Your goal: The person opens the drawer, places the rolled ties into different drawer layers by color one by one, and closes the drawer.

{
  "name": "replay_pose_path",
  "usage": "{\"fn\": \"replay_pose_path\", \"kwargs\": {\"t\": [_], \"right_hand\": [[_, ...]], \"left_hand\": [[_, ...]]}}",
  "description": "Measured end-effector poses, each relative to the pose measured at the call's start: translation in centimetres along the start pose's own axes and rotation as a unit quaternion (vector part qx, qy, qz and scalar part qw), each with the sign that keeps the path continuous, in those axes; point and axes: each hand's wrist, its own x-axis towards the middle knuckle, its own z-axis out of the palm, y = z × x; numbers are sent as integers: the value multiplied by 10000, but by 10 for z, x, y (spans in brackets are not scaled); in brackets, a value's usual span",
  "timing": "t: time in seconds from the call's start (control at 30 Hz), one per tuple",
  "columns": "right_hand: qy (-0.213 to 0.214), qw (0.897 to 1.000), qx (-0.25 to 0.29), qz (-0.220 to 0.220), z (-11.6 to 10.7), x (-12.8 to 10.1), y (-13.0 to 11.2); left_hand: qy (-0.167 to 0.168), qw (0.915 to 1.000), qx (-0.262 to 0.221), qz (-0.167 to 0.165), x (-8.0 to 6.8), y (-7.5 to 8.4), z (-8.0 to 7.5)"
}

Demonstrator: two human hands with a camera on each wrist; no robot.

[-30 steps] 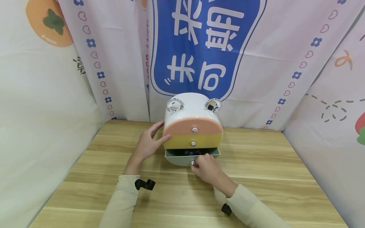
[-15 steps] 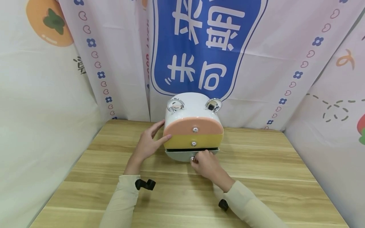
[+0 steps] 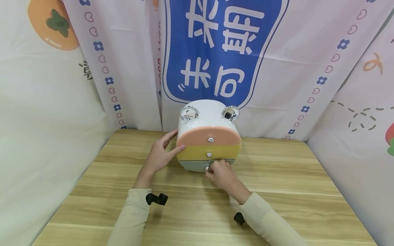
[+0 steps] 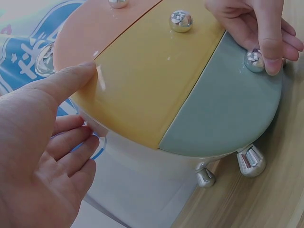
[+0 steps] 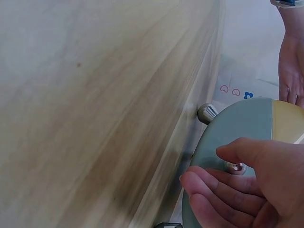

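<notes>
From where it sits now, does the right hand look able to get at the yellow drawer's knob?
Probably yes. The right hand pinches the grey drawer's knob, and the yellow drawer's knob sits just above it, uncovered. The left hand rests on the box's side, clear of that path.

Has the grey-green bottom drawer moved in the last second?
Yes. The grey-green bottom drawer has slid back into the box and now sits flush under the yellow drawer, which has not moved. The right hand pinches its knob.
</notes>
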Motion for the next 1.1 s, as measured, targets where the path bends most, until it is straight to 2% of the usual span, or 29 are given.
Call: {"fn": "replay_pose_path", "kwargs": {"t": [0.8, 0.9, 1.1], "right_hand": [[-122, 9998, 33, 119, -2, 2, 2], [-242, 9995, 148, 101, -5, -2, 6], [-718, 9941, 710, 397, -22, -15, 17]], "left_hand": [[-40, 9999, 71, -58, 0, 3, -1], [-52, 9995, 271, -125, -1, 4, -1], [-77, 9934, 1094, -337, -2, 3, -4]]}}
